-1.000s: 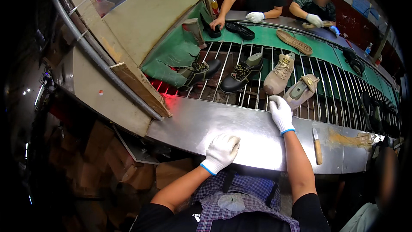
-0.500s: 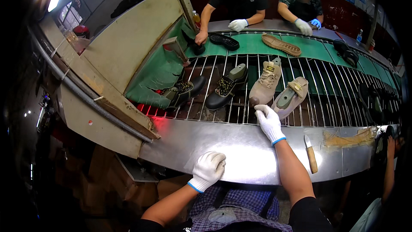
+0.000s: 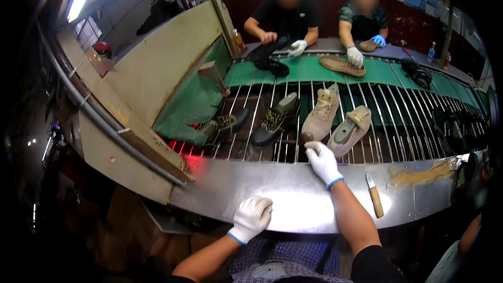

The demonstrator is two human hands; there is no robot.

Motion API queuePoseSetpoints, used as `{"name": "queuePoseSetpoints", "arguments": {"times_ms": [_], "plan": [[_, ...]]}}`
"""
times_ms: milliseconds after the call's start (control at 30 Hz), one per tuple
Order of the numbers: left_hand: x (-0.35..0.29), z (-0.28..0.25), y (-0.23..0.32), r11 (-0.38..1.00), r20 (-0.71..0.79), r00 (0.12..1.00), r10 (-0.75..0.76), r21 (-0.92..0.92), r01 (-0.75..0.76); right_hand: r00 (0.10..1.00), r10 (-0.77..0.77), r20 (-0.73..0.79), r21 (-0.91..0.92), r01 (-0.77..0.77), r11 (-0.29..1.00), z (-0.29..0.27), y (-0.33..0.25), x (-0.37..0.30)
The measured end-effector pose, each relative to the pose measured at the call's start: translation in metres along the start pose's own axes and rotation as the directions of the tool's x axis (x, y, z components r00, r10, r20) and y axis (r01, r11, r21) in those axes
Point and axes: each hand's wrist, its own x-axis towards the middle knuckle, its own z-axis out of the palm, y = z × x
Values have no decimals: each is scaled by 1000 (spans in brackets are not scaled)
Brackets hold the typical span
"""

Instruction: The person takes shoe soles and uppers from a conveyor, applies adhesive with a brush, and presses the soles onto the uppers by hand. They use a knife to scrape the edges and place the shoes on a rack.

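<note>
My right hand point(image 3: 322, 163), in a white knit glove, is at the brown toe of a beige lace-up shoe point(image 3: 319, 112), its fingers bent together against it. This shoe lies on metal conveyor bars, toe toward me, with a green last inside. Beside it on the right rests a second beige shoe point(image 3: 350, 132), its tongue folded back over a last. My left hand point(image 3: 252, 219), also gloved, rests curled closed at the front of the metal ledge point(image 3: 220, 181); nothing shows in it. A black shoe point(image 3: 274, 121) with yellow-flecked laces lies left of the beige pair.
Another black shoe point(image 3: 225, 126) is partly under a green flap point(image 3: 191, 110). A wooden-handled knife point(image 3: 375, 196) lies on the ledge. Across the green belt, one co-worker handles a black shoe part point(image 3: 268, 55); another's gloved hand point(image 3: 354, 57) touches a tan sole point(image 3: 335, 65).
The view has tilted slightly. One co-worker has lifted a black shoe part from the belt; the other has reached onto the tan sole. My hands hold nearly the same poses.
</note>
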Motion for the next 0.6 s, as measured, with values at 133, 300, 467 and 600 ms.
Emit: {"name": "queuePoseSetpoints", "arguments": {"times_ms": [133,300,467,600], "plan": [[-3,-5,-1,1000,-18,1000,5,28,-4,1000,-29,-8,-11,28,1000,9,-2,0],[-1,-4,-3,1000,-66,997,29,-11,-30,1000,-5,28,8,5,1000,11,-6,1],[5,-6,-8,998,-39,999,38,-51,-40,1000,6,13,-18,-5,1000,9,-7,0],[6,-8,-12,999,-36,999,29,-39,-31,999,-43,-3,-35,43,998,16,-1,2]]}}
